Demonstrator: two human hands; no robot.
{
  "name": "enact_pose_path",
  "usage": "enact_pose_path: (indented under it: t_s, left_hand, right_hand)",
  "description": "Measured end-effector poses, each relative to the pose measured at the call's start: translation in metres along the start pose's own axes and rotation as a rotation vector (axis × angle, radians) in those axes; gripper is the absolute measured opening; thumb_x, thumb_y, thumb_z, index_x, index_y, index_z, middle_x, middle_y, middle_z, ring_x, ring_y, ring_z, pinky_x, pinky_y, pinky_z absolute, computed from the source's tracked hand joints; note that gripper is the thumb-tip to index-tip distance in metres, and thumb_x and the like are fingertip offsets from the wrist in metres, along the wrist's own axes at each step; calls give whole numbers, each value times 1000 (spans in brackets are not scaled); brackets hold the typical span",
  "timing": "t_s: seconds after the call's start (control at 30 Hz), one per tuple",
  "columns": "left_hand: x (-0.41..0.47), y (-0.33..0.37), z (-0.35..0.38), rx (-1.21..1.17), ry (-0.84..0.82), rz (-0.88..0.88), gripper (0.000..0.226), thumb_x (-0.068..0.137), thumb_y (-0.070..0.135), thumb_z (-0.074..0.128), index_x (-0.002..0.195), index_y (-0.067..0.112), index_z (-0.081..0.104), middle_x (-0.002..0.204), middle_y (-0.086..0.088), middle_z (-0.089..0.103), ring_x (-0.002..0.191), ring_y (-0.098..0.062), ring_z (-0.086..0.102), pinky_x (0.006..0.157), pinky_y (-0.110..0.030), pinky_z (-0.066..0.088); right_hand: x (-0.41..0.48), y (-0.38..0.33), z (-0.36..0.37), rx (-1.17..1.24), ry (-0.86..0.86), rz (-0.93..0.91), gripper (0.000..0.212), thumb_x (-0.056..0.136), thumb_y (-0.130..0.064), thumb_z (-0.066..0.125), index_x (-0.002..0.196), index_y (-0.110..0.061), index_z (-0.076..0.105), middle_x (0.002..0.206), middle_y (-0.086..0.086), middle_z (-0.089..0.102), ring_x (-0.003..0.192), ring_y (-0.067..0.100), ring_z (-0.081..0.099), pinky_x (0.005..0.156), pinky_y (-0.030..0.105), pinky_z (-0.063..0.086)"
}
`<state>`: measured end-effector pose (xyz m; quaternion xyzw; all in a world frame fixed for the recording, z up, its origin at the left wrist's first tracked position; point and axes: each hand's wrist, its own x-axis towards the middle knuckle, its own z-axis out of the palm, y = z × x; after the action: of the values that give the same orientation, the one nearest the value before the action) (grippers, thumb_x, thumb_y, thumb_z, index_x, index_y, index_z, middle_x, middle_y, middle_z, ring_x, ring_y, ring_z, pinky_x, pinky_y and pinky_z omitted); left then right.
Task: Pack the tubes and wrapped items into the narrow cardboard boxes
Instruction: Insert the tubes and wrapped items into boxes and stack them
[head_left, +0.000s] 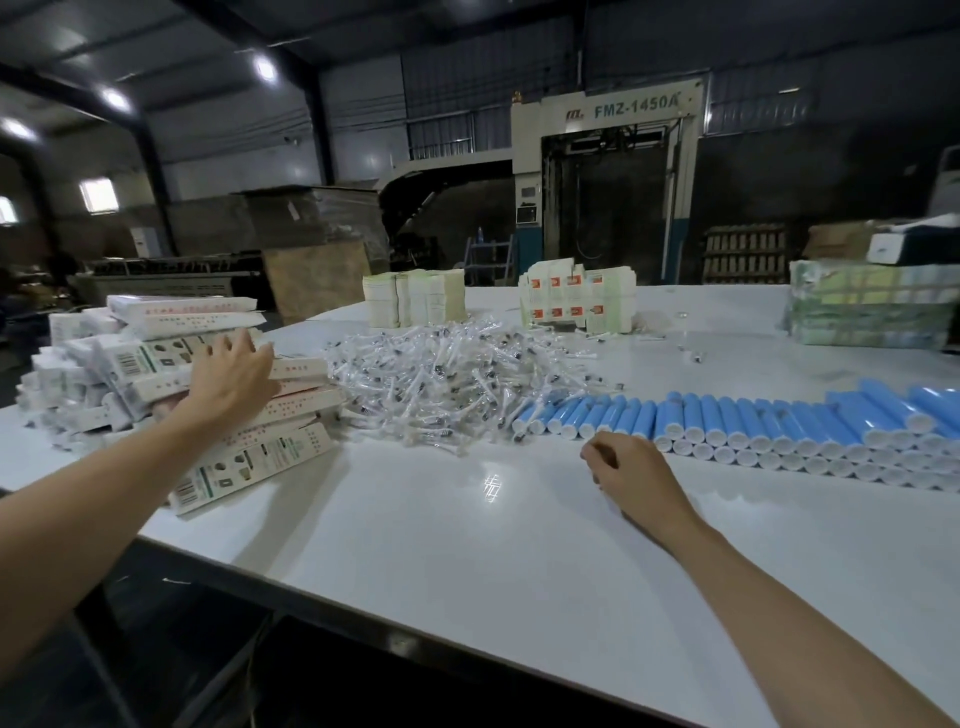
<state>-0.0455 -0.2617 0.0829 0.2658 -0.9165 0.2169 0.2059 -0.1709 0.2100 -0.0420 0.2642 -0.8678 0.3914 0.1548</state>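
Fingers (248, 347) of the left hand (228, 382) rest straight on the stacked narrow boxes (260, 460) at the table's (467, 561) left. Blue tubes (753, 415) lie just beyond the right hand (636, 480), caps towards it. Its curled fingers may hold something; I cannot tell. Wrapped items (441, 374) are heaped between.

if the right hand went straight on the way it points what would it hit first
Most likely the left end of the row of blue tubes, just ahead of the right hand. Depth is unclear; it could slip past them into the pile of wrapped items.
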Motion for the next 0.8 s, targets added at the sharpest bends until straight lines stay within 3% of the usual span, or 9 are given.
enact_pose_path:
  t_s: [0.17,0.33,0.43,0.5,0.53,0.63,0.8]
  left_hand:
    - [3,2,-6,-118,71,45,43,98,35,77,119,1,60,101,-16,69,80,-31,67,74,-46,61]
    - [-6,20,-32,-344,393,96,35,111,28,53,108,-6,60,75,-12,63,53,-27,57,48,-35,45]
    - [-15,55,-66,-666,427,127,41,113,41,52,102,3,58,70,2,57,46,-15,52,40,-23,34]
    - [-20,86,-83,-1014,227,103,39,109,43,59,112,4,63,89,-4,71,62,-19,66,49,-29,50]
    - [-25,102,-90,-1196,78,91,41,107,41,62,116,2,67,100,-8,75,74,-25,71,62,-35,58]
    - [-44,152,-99,-1637,-294,139,45,99,42,71,118,1,74,108,-15,80,102,-36,77,95,-50,60]
    - [-73,236,-84,-1841,-585,143,54,75,45,83,116,10,78,103,-7,82,103,-27,77,89,-38,55]
  right_hand:
    - [1,-2,-2,-6,-13,16,23,103,-25,59,86,-16,71,75,0,70,76,22,68,78,46,57]
    - [3,-2,-2,7,-2,39,23,103,-26,59,85,-17,70,74,0,70,76,23,69,79,46,57]
    - [3,-3,-2,21,2,57,23,103,-27,59,86,-16,70,75,1,71,77,25,69,79,48,58]
    - [2,-4,-1,31,1,66,23,104,-27,59,85,-18,70,75,-1,70,78,24,69,79,49,59]
    - [2,-4,-2,43,6,73,23,103,-27,59,85,-19,69,74,-2,70,77,23,69,79,49,59]
    - [0,-1,-3,111,46,112,23,102,-25,60,81,-22,70,70,-2,69,71,19,68,78,48,60]
    - [0,3,-5,218,140,177,24,102,-25,61,80,-25,71,70,-5,70,65,14,67,71,44,59]
